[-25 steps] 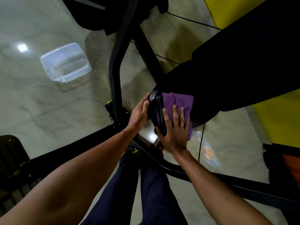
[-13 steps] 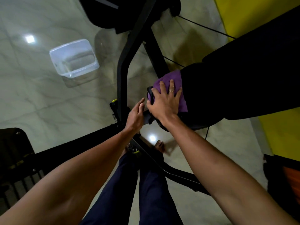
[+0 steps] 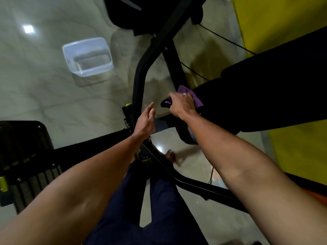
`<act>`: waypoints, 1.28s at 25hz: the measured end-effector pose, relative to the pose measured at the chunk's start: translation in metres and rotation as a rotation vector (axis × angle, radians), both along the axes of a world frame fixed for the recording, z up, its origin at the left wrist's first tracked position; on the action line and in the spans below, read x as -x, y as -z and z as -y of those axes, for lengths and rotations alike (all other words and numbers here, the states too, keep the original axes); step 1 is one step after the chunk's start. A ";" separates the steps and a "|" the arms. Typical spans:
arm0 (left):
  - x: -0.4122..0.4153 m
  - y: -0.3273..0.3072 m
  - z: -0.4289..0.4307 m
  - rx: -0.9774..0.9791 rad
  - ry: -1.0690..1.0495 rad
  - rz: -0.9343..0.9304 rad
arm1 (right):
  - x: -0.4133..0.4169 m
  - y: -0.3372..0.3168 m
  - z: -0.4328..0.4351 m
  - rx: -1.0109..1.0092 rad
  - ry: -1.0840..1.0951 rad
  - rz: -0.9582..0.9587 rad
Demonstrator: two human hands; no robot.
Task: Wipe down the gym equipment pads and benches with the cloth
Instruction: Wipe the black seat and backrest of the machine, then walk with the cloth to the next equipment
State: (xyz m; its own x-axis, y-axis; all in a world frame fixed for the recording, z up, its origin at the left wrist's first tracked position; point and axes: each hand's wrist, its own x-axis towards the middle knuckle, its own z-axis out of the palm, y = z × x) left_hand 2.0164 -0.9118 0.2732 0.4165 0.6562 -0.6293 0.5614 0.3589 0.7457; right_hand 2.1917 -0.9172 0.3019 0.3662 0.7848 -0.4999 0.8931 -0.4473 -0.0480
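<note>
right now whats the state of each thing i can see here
cloth, under the right hand, against the pad's end
right hand, on the cloth; grip unclear
left hand, open, holding nothing, beside the frame
pad, black, cloth on its near end
tub, upright on the floor, no lid

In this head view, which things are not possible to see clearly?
1. Cloth: head view, mostly covered by the right hand; whether its fingers grip or press is hidden.
2. Pad: head view, cut off by the right edge; too dark to judge cleanliness.
3. Left hand: head view, blurred; contact with the frame unclear.
</note>
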 end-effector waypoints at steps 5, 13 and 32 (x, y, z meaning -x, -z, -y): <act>0.039 -0.037 -0.029 0.017 -0.023 -0.092 | 0.022 -0.043 -0.002 -0.018 0.113 -0.110; 0.135 -0.138 -0.083 -0.174 -0.048 -0.304 | 0.118 -0.151 -0.059 -0.107 -0.003 -0.237; 0.469 -0.321 0.152 -0.155 -0.697 -0.839 | 0.468 -0.312 0.009 -0.109 -1.047 -0.399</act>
State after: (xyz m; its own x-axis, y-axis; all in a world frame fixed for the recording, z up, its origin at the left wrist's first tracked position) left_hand 1.5472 -1.0641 0.5942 -0.5973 0.6772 -0.4297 0.6213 0.7295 0.2860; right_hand 1.7233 -0.9258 0.6136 -0.6692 0.6586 -0.3442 0.7384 0.5376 -0.4071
